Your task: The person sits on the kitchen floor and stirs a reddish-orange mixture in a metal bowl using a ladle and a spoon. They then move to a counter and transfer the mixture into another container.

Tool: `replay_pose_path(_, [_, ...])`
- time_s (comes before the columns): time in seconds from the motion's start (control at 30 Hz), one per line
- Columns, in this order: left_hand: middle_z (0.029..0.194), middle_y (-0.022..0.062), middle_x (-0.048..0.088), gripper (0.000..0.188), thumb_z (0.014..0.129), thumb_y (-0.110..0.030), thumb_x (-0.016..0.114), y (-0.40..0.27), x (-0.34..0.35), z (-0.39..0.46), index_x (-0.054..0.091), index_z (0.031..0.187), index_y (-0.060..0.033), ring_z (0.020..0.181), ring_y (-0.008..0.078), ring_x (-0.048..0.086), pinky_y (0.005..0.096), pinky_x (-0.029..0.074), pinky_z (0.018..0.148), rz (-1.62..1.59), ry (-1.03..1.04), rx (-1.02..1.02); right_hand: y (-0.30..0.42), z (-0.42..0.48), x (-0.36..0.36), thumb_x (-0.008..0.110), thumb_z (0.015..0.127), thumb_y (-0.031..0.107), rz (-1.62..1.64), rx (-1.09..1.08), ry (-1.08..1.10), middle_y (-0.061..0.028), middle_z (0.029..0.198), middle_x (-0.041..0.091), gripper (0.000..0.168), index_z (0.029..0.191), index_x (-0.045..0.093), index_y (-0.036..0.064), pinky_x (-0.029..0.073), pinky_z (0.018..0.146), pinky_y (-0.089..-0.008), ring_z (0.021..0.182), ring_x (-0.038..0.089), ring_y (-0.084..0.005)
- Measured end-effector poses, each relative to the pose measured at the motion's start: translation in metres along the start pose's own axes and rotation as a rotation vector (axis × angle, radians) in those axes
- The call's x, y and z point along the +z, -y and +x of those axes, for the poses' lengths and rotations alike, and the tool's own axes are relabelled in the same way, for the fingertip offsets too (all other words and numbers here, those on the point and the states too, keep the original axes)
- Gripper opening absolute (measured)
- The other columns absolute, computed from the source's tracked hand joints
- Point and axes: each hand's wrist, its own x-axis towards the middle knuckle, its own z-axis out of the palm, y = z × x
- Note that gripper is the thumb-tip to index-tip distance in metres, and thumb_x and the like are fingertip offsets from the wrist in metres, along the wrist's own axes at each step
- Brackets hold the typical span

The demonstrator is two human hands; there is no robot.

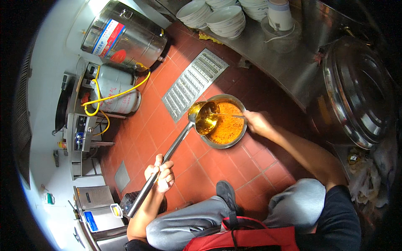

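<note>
In the head view my left hand (161,172) is closed round the long metal handle of a ladle (205,117), whose bowl holds yellow, oil-like liquid. The ladle's bowl hangs over the left side of a steel basin (216,146) on the tiled floor. Orange-red ground seasoning (230,131) fills much of the basin. My right hand (259,123), at the basin's right rim, grips the end of a thin metal utensil (230,115) that reaches across the basin towards the ladle. Its far end is not clear against the ladle.
A metal drain grate (194,83) lies beyond the basin. Gas cylinders (116,95) with a yellow hose (125,92) and a large steel drum (125,37) stand at the left. Stacked bowls (226,22) sit on a steel counter (267,53). A large lidded pot (358,94) is at the right.
</note>
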Motion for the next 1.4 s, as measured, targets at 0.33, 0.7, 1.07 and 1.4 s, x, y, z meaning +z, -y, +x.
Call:
replay_pose_path(0.33, [0.077, 0.0048, 0.04, 0.009, 0.08, -0.002, 0.053, -0.001, 0.0, 0.0, 0.047, 0.086, -0.0055, 0.048, 0.0099, 0.03, 0.027, 0.026, 0.046, -0.007, -0.021, -0.001, 0.012, -0.048, -0.005, 0.052, 0.095, 0.007, 0.012, 0.079, -0.033, -0.0225, 0.071, 0.05, 0.01, 0.088, 0.048, 0.002, 0.042, 0.056, -0.0448, 0.063, 0.051, -0.0411])
replay_pose_path(0.7, [0.076, 0.0048, 0.041, 0.009, 0.08, -0.003, 0.052, -0.003, -0.003, 0.0, 0.046, 0.085, -0.0056, 0.047, 0.009, 0.029, 0.0269, 0.025, 0.045, 0.005, -0.006, 0.026, 0.006, -0.059, -0.016, 0.054, 0.094, 0.008, -0.022, 0.165, -0.03, -0.0218, 0.08, 0.057, 0.004, 0.092, 0.055, 0.004, 0.045, 0.058, -0.0428, 0.07, 0.059, -0.0392])
replay_pose_path(1.07, [0.076, 0.0055, 0.04, 0.009, 0.08, -0.002, 0.052, -0.005, 0.0, -0.002, 0.045, 0.084, -0.0055, 0.048, 0.0101, 0.031, 0.0274, 0.026, 0.045, 0.016, 0.017, 0.045, -0.012, -0.057, -0.007, 0.048, 0.097, 0.006, 0.096, 0.221, -0.032, -0.0156, 0.075, 0.05, 0.012, 0.088, 0.049, -0.001, 0.044, 0.066, -0.039, 0.067, 0.048, -0.0276])
replay_pose_path(1.4, [0.077, 0.0064, 0.041, 0.009, 0.08, -0.002, 0.052, -0.004, 0.002, -0.002, 0.044, 0.083, -0.0057, 0.047, 0.0098, 0.031, 0.0269, 0.027, 0.044, -0.011, 0.036, -0.005, 0.005, -0.034, -0.005, 0.049, 0.096, 0.012, 0.149, 0.235, -0.002, -0.0214, 0.076, 0.055, 0.018, 0.087, 0.054, -0.001, 0.045, 0.065, -0.0418, 0.068, 0.055, -0.0316])
